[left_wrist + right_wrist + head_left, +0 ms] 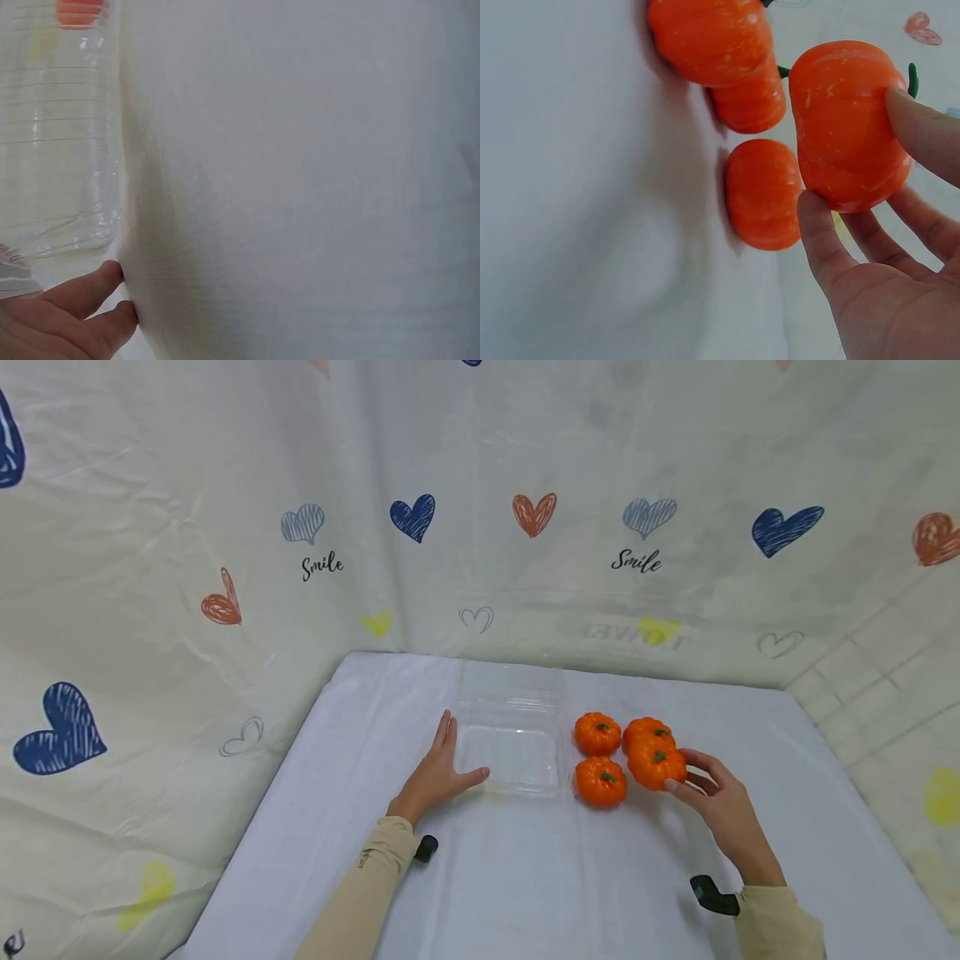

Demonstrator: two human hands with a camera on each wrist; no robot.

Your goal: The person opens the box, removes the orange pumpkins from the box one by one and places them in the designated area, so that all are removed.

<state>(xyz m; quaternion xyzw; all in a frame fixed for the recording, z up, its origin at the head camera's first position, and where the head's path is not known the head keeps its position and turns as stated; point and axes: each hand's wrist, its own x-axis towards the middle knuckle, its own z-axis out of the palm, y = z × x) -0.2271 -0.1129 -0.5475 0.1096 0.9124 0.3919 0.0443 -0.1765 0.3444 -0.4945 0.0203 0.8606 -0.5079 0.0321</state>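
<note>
Nearby, three pumpkins (pixel 600 756), clear tray (pixel 517 781).

A makeshift recording set-up, not a lived-in room

A cream cloth backdrop (pixel 525 460) printed with coloured hearts and the word "Smile" hangs round a table (pixel 525 877) under a plain white sheet; tiled wall (pixel 885 668) shows at the right edge.
</note>
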